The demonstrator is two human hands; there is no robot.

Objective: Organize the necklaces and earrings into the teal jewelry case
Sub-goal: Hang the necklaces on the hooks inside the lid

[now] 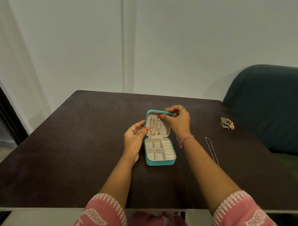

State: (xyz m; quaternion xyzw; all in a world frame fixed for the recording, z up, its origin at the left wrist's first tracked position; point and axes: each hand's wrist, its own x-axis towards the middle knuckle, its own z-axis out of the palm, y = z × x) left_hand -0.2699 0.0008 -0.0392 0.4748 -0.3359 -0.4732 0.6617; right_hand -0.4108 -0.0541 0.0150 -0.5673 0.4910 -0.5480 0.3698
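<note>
The teal jewelry case (161, 162) lies open on the dark table, its lid standing up at the far side. A rose-gold necklace (152, 127) and a silver necklace (158, 126) hang inside the lid. The cream compartments in the base look bare. My left hand (134, 136) holds the lid's left edge, thumb on the inside. My right hand (176, 119) is at the lid's top right, its fingers pinching the top of the silver necklace. Another thin silver chain (212, 149) lies on the table to the right, and a pile of earrings (227, 123) sits further right.
The dark table (78, 149) ends close to my body and at a white wall behind. A dark green sofa (269, 105) stands against the table's right side.
</note>
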